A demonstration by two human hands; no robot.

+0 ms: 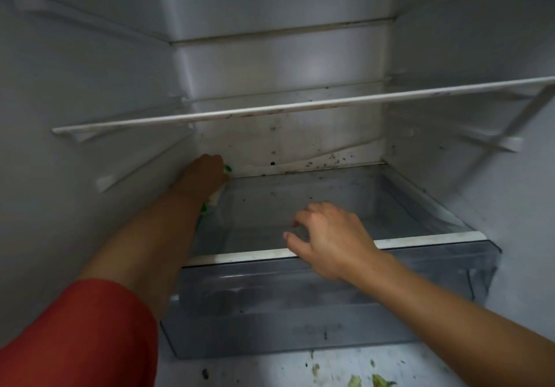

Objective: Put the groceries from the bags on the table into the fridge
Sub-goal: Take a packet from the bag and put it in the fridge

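Seemingly one green-white packet (216, 197) in left grip (204, 174).

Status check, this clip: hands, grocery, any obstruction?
Left hand grips green-white packet, back-left of shelf. Right hand open over shelf front. Upper shelf sits above both hands.

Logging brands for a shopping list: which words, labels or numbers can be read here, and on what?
None can be read.
The green and white packet under the left hand is mostly hidden; no print is legible.
The shelf, drawer and fridge walls show no lettering.
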